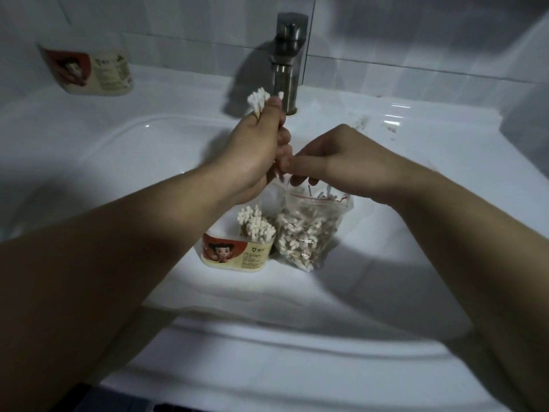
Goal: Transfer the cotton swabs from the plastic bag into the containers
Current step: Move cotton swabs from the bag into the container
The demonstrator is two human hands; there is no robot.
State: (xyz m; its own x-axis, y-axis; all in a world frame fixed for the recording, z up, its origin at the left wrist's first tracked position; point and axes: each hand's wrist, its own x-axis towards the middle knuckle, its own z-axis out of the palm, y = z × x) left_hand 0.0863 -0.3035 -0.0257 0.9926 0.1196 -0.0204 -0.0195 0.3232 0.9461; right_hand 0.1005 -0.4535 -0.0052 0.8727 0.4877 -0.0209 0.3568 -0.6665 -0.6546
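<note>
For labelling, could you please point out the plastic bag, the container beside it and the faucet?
plastic bag [306, 233], head view, clear front.
container [237, 254], head view, printed label.
faucet [285, 81], head view, upright body.

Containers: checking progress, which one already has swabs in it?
The sink container, beside the bag: swabs stand upright in it. The ledge container, back left, shows none.

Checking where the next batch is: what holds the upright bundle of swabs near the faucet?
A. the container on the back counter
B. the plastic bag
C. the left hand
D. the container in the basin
C: the left hand grips the bundle of swabs, whose white tips stick up above its fingers.
</note>
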